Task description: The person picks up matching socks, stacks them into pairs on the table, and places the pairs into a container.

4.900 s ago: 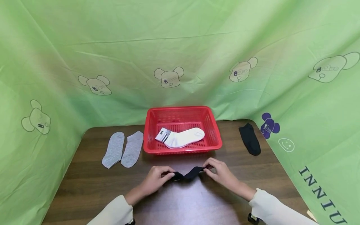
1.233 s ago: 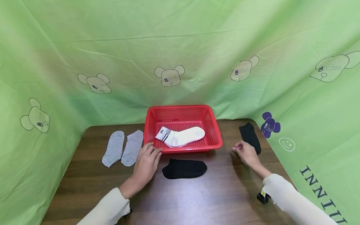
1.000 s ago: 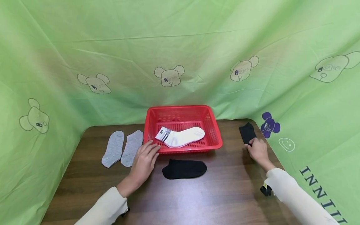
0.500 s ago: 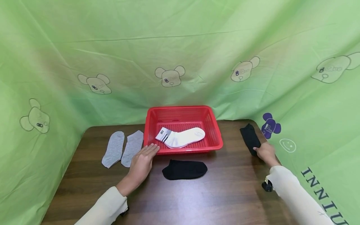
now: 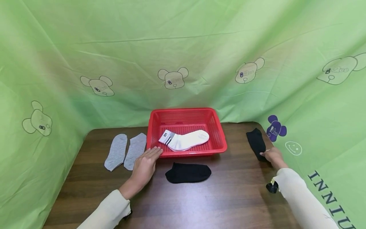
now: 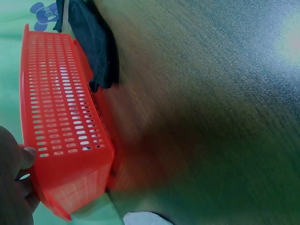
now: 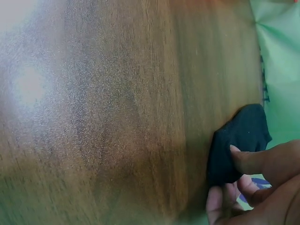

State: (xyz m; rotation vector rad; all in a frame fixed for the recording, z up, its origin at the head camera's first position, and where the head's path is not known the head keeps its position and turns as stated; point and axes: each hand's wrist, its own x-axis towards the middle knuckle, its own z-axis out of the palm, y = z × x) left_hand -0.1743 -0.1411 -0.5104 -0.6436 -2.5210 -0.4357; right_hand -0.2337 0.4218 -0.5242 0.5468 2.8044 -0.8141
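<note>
My left hand (image 5: 145,163) rests on the front left corner of the red plastic basket (image 5: 223,143), fingers laid straight over the rim. In the left wrist view the thumb (image 6: 28,158) touches the basket's outer wall. At the table's right side my right hand (image 5: 274,156) pinches the near end of a black ankle sock (image 5: 255,141). The thumb (image 7: 246,160) lies on top of that sock in the right wrist view, with other fingers at its edge. A second black sock (image 5: 188,173) lies flat in front of the basket. White socks (image 5: 187,140) with striped cuffs lie inside the basket.
Two grey socks (image 5: 116,152) lie side by side left of the basket, near the left hand. The wooden table (image 5: 200,203) is bounded by a green printed curtain (image 5: 128,63) at the back and both sides.
Both hands held one black sock earlier; it now lies flat before the basket. My left hand went to the basket's corner. My right hand reached the other black sock, which has shifted slightly right.
</note>
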